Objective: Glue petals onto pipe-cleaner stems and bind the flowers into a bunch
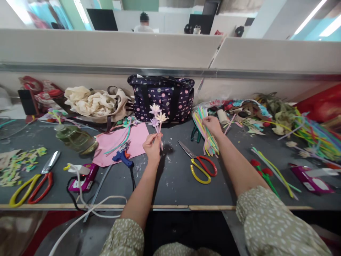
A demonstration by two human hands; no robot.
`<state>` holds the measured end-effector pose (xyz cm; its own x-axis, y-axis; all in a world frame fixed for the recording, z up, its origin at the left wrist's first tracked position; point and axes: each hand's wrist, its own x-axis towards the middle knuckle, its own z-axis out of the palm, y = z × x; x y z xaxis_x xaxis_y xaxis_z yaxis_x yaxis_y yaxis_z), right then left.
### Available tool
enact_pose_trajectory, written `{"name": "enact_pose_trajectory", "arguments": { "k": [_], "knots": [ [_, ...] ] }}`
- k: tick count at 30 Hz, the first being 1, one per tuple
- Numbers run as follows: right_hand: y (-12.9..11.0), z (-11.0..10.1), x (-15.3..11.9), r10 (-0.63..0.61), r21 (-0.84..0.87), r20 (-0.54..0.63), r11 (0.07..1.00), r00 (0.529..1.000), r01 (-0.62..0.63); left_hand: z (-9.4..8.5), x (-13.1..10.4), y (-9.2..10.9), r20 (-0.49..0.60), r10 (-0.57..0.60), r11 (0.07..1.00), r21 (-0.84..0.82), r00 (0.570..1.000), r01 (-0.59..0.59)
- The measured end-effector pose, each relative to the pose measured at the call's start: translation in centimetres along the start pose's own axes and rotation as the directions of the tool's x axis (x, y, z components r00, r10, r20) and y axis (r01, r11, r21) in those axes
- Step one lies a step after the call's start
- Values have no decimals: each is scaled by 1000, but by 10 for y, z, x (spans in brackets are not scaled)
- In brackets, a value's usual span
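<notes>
My left hand (152, 147) pinches the stems of a small bunch of handmade pipe-cleaner flowers (155, 122), cream and lilac, held upright above the table. My right hand (212, 126) is closed at a bundle of pipe cleaners (209, 142) in pink, yellow, white and green; its fingertips press on the strands near the upper end. Between my forearms, scissors (197, 160) with one red and one yellow handle lie partly open. Dark green-handled pliers (195, 134) rest beside the bundle, partly covered by it.
A blue glue gun (124, 157) lies on a pink sheet (106, 142) near a glass jar of liquid (76, 138). More scissors (39, 179), a purple device (84, 177) and white cable occupy the left. A patterned bag (163, 97) stands behind. Red pipe-cleaner flowers (266, 172) lie right.
</notes>
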<state>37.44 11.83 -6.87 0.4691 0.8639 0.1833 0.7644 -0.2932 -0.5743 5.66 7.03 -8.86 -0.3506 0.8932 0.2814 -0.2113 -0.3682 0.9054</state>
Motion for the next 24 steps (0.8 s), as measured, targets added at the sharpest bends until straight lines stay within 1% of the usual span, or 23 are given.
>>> {"name": "enact_pose_trajectory", "arguments": {
  "k": [3, 6, 9, 12, 15, 18, 20, 21, 22, 24],
  "knots": [
    [7, 0, 9, -25, 97, -11, 995, 1000, 26, -1, 1, -2, 7, 11, 1000, -22, 1000, -11],
    [9, -1, 16, -9, 145, 14, 989, 1000, 7, -1, 2, -3, 5, 2, 999, -36, 1000, -2],
    [10, -3, 20, 27, 152, 36, 988, 999, -32, 0, 3, -3, -5, -6, 999, -47, 1000, 6],
    [10, -4, 22, 44, 107, 40, 993, 998, -48, 0, 3, -2, -19, -15, 999, -45, 1000, 14],
    [1, -4, 22, 24, 42, 38, 999, 999, -26, 0, 3, -1, -14, -15, 999, -39, 1000, 15],
    [-17, -1, 20, 26, -87, 58, 996, 998, -21, -1, 2, -2, -13, -13, 1000, -26, 1000, 13],
    [-30, 1, 18, 63, -323, 120, 946, 991, -20, -1, 3, -3, -16, -16, 1000, -19, 1000, 16],
    [-36, 2, 19, 75, -401, 140, 916, 987, -13, -2, 3, -3, -17, -18, 1000, -17, 1000, 18],
    [-41, 3, 19, 83, -453, 153, 892, 985, -5, -2, 3, -3, -19, -20, 1000, -18, 1000, 20],
    [-47, 5, 23, 81, -490, 167, 872, 983, 12, -2, 4, -4, -22, -25, 999, -23, 999, 24]
  ]
}}
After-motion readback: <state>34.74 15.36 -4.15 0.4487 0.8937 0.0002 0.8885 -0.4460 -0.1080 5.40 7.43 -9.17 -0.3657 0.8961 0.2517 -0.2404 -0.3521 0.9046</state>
